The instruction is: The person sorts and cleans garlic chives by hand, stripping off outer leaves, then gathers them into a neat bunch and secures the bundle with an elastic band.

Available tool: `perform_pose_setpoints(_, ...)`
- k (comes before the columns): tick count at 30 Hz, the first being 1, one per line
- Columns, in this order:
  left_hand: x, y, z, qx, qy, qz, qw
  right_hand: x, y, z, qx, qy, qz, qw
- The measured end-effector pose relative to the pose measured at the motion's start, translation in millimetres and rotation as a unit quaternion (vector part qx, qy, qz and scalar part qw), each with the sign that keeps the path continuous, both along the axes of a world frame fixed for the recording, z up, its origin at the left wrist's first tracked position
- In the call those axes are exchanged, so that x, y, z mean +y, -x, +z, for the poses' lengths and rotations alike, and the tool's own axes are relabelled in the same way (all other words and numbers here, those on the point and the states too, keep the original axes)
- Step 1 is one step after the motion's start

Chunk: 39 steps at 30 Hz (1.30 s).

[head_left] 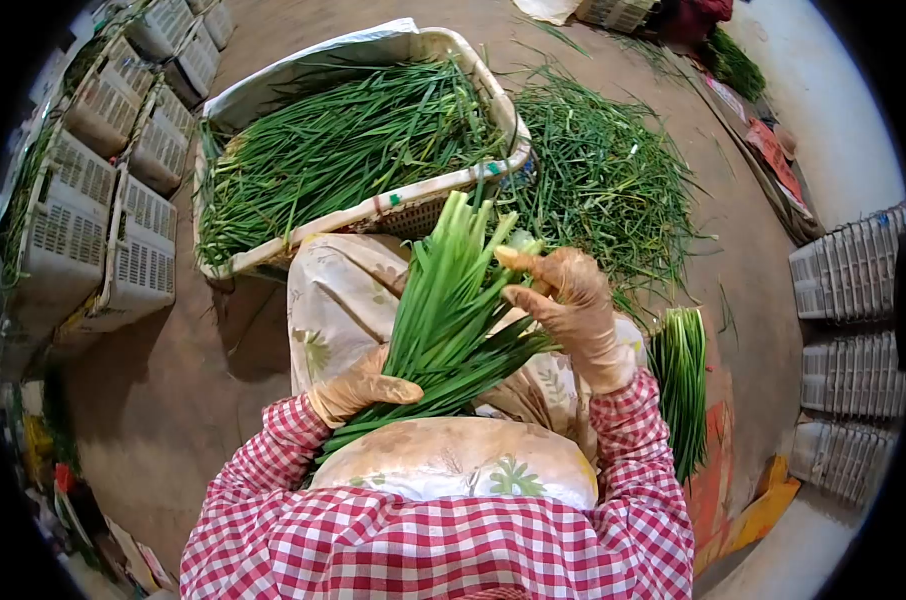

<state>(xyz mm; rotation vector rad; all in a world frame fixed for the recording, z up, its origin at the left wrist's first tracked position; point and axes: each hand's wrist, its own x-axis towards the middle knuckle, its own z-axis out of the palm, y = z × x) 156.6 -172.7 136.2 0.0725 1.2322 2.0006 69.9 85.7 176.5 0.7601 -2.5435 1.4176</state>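
Note:
My left hand [363, 388], in a tan glove, is wrapped around the leafy lower part of a bunch of garlic chives [438, 310]. The bunch lies slanted over my lap, its pale cut ends pointing up and away from me. On its right side my right hand [568, 300], gloved too, has its fingers curled in a pinch at the stems. Pale stem ends show just above the index finger; exactly what lies between the fingertips is partly hidden. A floral apron [348, 295] covers my knees beneath the bunch.
A large white basket [518, 150] full of chives [363, 140] stands beyond my knees. Loose trimmings [603, 170] are heaped right of it. An upright chive bundle [679, 390] stands by my right side. Crates [68, 210] line the left; more crates [848, 265] stack at the right wall.

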Motion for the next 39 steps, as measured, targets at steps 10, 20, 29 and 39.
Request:
perform_pose_setpoints(10, 14.3, -25.5, -7.4, 0.022, 0.018, 0.085, 0.996, 15.8, -28.7, -12.9, -0.417, 0.436, -0.006, 0.798)
perform_pose_setpoints(20, 19.6, -31.0, -18.7, 0.056, 0.035, 0.063, 0.996, 17.2, 30.5, 31.8, 0.084, -0.136, -0.107, 0.981)
perform_pose_setpoints(29, 24.9, -25.9, -13.6, 0.131, 0.147, -0.009, 0.98, -58.2, 35.5, 17.1, -0.205, -0.434, 0.158, 0.863)
perform_pose_setpoints(39, -6.5, -36.0, -49.6, -0.08, -0.128, 0.105, 0.983, 34.0, 76.8, 80.1, -0.17, 0.363, 0.002, 0.916)
